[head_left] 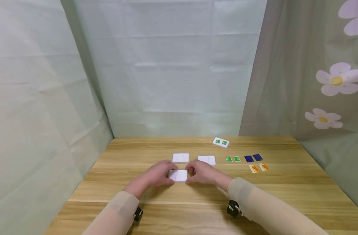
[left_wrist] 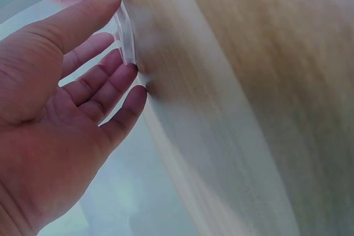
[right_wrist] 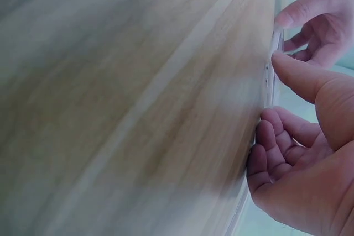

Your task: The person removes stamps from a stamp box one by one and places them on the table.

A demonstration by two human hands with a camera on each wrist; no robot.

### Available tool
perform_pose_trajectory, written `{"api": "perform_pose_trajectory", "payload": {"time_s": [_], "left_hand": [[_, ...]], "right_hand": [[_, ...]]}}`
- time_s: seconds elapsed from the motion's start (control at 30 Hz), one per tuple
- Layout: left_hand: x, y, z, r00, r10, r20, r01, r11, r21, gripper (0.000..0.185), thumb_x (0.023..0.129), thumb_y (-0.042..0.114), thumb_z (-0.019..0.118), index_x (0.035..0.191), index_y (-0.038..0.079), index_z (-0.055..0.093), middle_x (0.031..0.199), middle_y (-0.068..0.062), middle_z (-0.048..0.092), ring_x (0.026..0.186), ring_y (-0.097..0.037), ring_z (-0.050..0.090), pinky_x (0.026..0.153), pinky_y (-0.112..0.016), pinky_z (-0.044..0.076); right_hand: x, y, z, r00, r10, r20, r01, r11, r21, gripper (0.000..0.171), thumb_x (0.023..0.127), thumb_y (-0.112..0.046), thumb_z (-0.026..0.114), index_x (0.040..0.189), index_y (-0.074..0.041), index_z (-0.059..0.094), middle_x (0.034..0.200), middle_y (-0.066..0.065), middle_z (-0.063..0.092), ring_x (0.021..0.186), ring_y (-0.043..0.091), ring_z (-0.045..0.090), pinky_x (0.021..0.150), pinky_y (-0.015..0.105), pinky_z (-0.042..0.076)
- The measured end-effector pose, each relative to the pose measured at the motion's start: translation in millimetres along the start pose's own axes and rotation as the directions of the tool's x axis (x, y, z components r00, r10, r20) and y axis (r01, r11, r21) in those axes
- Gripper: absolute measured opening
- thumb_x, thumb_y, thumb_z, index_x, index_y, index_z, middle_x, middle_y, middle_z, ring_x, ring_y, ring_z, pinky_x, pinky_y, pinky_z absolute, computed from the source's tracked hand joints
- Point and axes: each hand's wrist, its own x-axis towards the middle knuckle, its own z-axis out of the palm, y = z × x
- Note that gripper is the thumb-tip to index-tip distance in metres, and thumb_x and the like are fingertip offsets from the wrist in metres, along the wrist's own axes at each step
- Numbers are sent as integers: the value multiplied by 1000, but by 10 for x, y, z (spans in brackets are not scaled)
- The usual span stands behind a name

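A flat white card (head_left: 181, 175) with a line across it and a clear edge lies on the wooden table, between both hands. My left hand (head_left: 160, 173) grips its left end, thumb on the near side and fingers on the far side; the left wrist view shows the thumb (left_wrist: 102, 12) against the clear edge. At the right end my right hand (head_left: 203, 172) holds the card by its corners, with the other fingers (right_wrist: 268, 136) curled in. Just beyond the hands lie two more white cards, one on the left (head_left: 180, 158) and one on the right (head_left: 206, 160).
A white card with two green squares (head_left: 220, 142) lies near the table's back edge. On the right are pairs of small pieces: green (head_left: 236, 159), dark blue (head_left: 249, 159) and orange-patterned (head_left: 253, 168). Pale cloth (head_left: 173, 71) hangs behind the wooden table (head_left: 132, 153).
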Motion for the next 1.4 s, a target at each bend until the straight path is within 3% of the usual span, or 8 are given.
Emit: {"api": "perform_pose_trajectory", "payload": {"time_s": [0.1,0.23,0.37,0.63,0.87,1.1,1.4], "left_hand": [[-16,13,-12,1000,-15,-2,15,1000,-26,52,89,15,95,135,2,73,137,-16,67,116,-29,64,102,-51,55],[-26,21,-24,999,-10,-32,9,999,-32,55,90,18,94,139,3,71,140,-17,64,121,-32,64,106,-53,54],[-14,34,-36,996,21,-82,-21,1000,-2,56,93,21,93,141,4,70,143,-18,63,129,-36,63,111,-55,52],[80,185,-45,988,91,-125,-86,995,43,49,100,23,85,142,3,69,142,-17,61,129,-36,61,112,-54,50],[259,347,-34,986,104,-134,-93,992,90,48,104,27,80,145,5,68,150,-17,61,139,-38,58,117,-55,46],[433,483,-1,984,109,-140,-85,982,166,50,105,33,78,146,7,68,148,-14,64,137,-35,61,111,-59,50],[673,608,24,990,89,-109,-71,984,160,53,108,37,75,150,7,65,152,-12,63,140,-33,60,115,-54,49]], "right_hand": [[4,102,29,1000,-11,-3,11,1000,-2,43,90,-34,94,116,-6,76,95,-4,64,87,14,58,81,35,52],[-110,-75,-125,998,57,4,-57,998,22,55,88,-28,96,128,2,74,101,0,69,94,18,64,91,43,57],[-217,-175,-275,994,109,-11,-109,994,-3,58,88,-24,96,133,4,72,105,3,70,99,22,65,95,48,56],[-374,-67,-493,977,195,-83,-201,977,-75,58,92,-24,93,139,0,70,117,8,72,109,25,68,98,48,57],[-468,117,-658,969,204,-139,-223,966,-133,58,99,-26,85,145,2,66,128,15,73,118,33,70,100,53,57],[-584,276,-793,955,248,-164,-273,950,-151,60,103,-27,82,150,3,61,138,21,70,128,40,66,106,59,54],[-653,496,-946,926,317,-207,-349,926,-145,61,104,-26,80,150,8,59,137,27,66,121,41,67,98,58,56]]}}
